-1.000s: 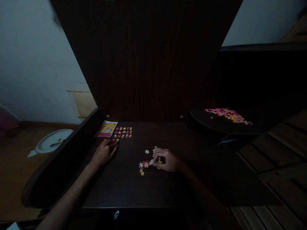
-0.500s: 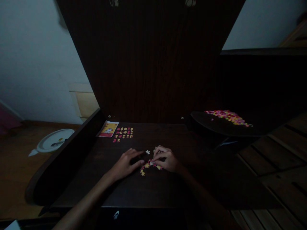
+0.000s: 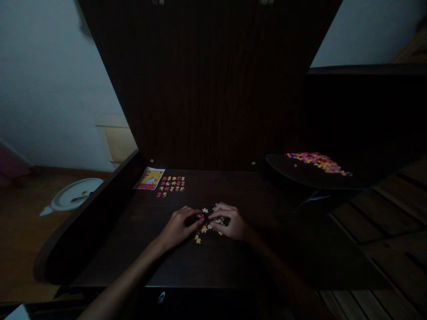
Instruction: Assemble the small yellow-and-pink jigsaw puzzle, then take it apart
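Observation:
A loose pile of jigsaw puzzle pieces, yellow, pink and white, lies on the dark table between both hands. My left hand is at the pile's left side, thumb and index finger closed around a pink puzzle piece. Over the right side of the pile is my right hand, thumb and fingers apart, with pieces showing between them. A whitish puzzle piece lies just beyond the fingertips. One yellow puzzle piece sits at the near edge of the pile.
Sorted puzzle pieces lie in rows at the back left, beside a picture card with a white animal. On a side shelf at right is a heap of colourful small pieces. A white oval lid or tray stands beyond the left side panel.
My left hand has closed its fingers and now has a pink puzzle piece between them. My right hand's thumb and fingers have spread apart over the pile.

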A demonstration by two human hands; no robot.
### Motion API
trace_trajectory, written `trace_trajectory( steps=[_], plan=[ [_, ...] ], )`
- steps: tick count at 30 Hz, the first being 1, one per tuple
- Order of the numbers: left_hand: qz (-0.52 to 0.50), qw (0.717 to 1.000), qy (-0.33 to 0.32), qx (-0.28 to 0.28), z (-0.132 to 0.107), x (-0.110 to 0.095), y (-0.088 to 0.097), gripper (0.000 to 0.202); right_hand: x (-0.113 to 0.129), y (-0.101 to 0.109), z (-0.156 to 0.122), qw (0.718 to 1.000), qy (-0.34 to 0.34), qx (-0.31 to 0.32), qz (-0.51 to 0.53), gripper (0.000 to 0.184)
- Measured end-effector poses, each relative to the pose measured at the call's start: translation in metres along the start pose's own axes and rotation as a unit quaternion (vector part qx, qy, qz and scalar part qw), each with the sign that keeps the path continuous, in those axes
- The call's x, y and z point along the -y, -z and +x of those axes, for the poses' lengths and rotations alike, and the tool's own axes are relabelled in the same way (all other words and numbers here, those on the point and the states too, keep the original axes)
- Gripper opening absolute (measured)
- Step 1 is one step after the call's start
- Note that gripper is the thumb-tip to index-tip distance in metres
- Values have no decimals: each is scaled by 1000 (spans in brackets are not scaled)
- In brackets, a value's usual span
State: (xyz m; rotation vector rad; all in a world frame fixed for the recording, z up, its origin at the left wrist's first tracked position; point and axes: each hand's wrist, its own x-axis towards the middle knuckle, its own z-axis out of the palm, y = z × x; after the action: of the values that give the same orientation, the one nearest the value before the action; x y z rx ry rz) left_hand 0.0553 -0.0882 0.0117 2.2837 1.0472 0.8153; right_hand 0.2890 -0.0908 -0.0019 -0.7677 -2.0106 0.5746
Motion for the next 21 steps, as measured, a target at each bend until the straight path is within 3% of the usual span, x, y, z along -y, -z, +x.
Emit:
trace_trajectory(
  steps=[9,13,21],
  plan=[
    [200,979,36,-15,-11,73,50,32,2,6,0,1000,-18,-5,-13,8],
    [227,973,40,-19,-5,86,60,35,2,7,0,1000,-24,-6,-14,7],
    [265,963,41,-34,0,97,59,39,0,11,-1,999,-50,-5,-8,7]
  ],
)
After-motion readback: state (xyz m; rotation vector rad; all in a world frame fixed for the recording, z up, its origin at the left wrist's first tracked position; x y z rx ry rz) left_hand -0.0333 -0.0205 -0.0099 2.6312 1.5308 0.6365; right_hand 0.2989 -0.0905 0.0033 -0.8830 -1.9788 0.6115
